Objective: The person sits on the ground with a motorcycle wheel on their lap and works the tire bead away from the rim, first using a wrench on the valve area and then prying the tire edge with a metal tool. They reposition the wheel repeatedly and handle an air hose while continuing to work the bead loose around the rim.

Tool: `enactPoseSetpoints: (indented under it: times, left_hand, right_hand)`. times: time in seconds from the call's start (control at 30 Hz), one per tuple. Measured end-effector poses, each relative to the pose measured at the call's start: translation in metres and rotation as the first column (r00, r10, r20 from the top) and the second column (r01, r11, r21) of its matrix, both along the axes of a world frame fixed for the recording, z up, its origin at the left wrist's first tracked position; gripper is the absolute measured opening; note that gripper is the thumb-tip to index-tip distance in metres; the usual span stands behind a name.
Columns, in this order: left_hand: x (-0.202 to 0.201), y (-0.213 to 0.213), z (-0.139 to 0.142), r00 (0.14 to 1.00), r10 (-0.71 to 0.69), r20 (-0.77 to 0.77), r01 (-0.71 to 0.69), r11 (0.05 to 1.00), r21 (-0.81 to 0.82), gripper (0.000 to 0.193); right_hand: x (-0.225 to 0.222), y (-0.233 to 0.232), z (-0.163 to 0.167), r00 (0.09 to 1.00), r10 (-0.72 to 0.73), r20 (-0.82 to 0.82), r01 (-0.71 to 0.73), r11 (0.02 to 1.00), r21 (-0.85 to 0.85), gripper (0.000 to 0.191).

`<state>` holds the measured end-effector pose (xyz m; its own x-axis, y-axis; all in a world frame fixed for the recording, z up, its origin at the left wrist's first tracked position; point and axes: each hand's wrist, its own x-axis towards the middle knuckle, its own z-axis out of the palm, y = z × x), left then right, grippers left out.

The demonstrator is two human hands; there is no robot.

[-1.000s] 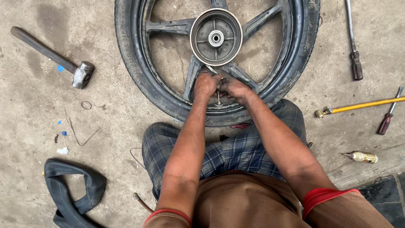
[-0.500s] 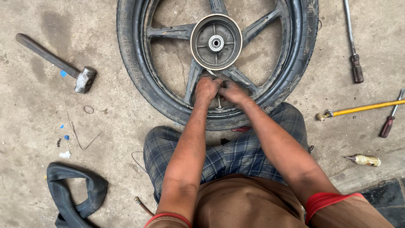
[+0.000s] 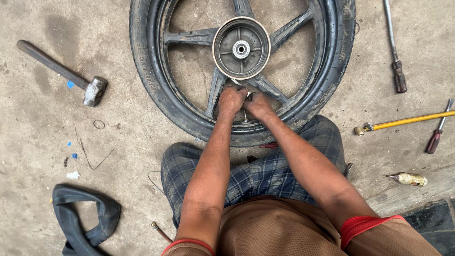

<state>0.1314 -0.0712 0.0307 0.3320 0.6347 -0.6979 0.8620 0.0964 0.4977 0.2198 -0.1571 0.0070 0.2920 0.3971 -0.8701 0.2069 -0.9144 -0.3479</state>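
Concrete floor (image 3: 142, 156) is crowded: left hand (image 3: 231, 100) and right hand (image 3: 257, 105) are closed on a small metal part at the wheel (image 3: 332, 61) rim, hammer (image 3: 95, 91) well apart.

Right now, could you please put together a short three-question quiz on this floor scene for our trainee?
1. True or false: both hands work at the inner rim of the black spoked motorcycle wheel, close to the person's knees.
2. Which tool lies on the concrete to the left of the wheel? A) steel-headed hammer B) saw C) paint brush
3. Fill in: the limp black rubber inner tube lies at the lower ____ of the view.

Key
1. True: the left hand and right hand meet there, side by side.
2. A: the steel-headed hammer.
3. Left: the inner tube.
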Motion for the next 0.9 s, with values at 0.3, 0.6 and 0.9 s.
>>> enactPoseSetpoints:
  times: [0.3,0.6,0.9]
  left_hand:
    - [-0.002,-0.001,0.001,1.000,0.008,0.007,-0.008,1.000,-0.006,0.055]
    - [0.002,0.003,0.006,1.000,-0.011,0.007,0.011,1.000,-0.018,0.050]
    - [-0.002,0.002,0.001,0.992,0.045,0.116,-0.041,0.998,-0.042,0.045]
  right_hand:
    - [-0.006,-0.004,-0.013,0.968,0.048,0.245,-0.101,0.973,0.209,0.035]
    - [-0.005,0.000,-0.008,0.988,0.056,0.143,-0.054,0.998,-0.016,0.023]
    - [-0.008,-0.010,-0.026,0.987,-0.121,-0.104,0.137,0.977,0.165,0.025]
